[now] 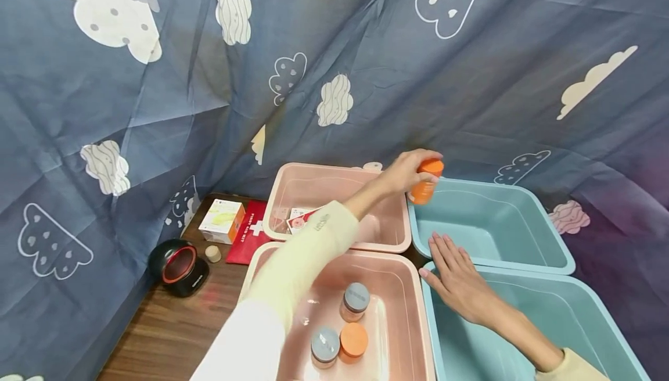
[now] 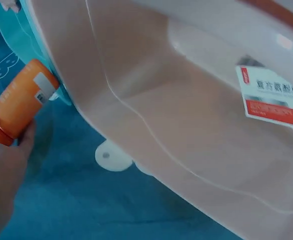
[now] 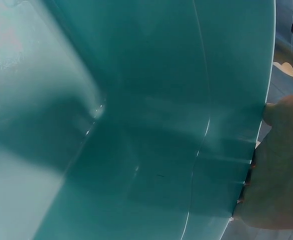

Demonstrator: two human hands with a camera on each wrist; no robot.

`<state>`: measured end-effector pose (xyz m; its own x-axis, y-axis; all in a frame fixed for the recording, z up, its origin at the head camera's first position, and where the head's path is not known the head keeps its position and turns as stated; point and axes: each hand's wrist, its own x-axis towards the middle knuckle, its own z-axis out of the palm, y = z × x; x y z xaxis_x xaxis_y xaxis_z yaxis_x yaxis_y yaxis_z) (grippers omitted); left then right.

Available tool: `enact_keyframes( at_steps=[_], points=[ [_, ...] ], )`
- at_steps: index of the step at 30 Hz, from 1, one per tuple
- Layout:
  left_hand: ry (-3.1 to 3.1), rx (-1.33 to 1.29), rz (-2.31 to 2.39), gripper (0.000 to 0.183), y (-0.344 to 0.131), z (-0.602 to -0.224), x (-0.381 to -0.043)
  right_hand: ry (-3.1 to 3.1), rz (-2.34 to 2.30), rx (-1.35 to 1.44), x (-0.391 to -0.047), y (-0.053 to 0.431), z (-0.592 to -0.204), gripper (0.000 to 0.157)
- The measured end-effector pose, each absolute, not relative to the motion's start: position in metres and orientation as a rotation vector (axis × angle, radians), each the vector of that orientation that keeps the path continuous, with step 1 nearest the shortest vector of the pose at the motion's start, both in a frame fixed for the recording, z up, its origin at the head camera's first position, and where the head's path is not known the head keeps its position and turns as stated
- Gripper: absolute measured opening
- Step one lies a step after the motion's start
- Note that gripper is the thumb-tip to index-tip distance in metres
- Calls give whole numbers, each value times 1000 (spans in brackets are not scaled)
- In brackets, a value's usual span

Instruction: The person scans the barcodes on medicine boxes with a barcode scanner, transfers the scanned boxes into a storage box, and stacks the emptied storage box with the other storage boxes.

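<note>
My left hand (image 1: 405,173) grips an orange bottle (image 1: 424,186) by its capped end, above the left corner of the back blue bin (image 1: 522,266). In the left wrist view, a white label with a code shows on the bottle (image 2: 24,97), whose far end overlaps the blue rim. My right hand (image 1: 462,282) lies palm down with straight fingers at the left rim of the front blue bin (image 1: 590,291). From the right wrist, that hand (image 3: 276,175) shows at the bin's edge, and nothing is in its grasp.
The back pink bin (image 1: 402,244) holds flat red-and-white boxes (image 1: 299,219). In the front pink bin (image 1: 418,311) stand grey-lidded jars (image 1: 357,297) and an orange-lidded one (image 1: 353,339). Further left are a red first aid kit (image 1: 248,236), a small box (image 1: 222,221) and a black device (image 1: 179,268).
</note>
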<state>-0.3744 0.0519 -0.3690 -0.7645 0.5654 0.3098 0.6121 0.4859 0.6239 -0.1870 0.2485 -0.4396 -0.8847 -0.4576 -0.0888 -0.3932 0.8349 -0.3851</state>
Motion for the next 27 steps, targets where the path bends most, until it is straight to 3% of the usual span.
enact_keyframes(
  at_steps=[10, 21, 27],
  points=[
    [-2837, -1089, -933, 58, 99, -396, -388, 2848, -516, -661, -184, 250, -444, 82],
    [-2982, -1100, -336, 45, 111, -433, -397, 2864, -528, -662, -184, 245, -445, 81],
    [-3036, -1189, -180, 50, 111, -434, -399, 2887, -523, -666, -186, 248, -447, 80]
  ],
)
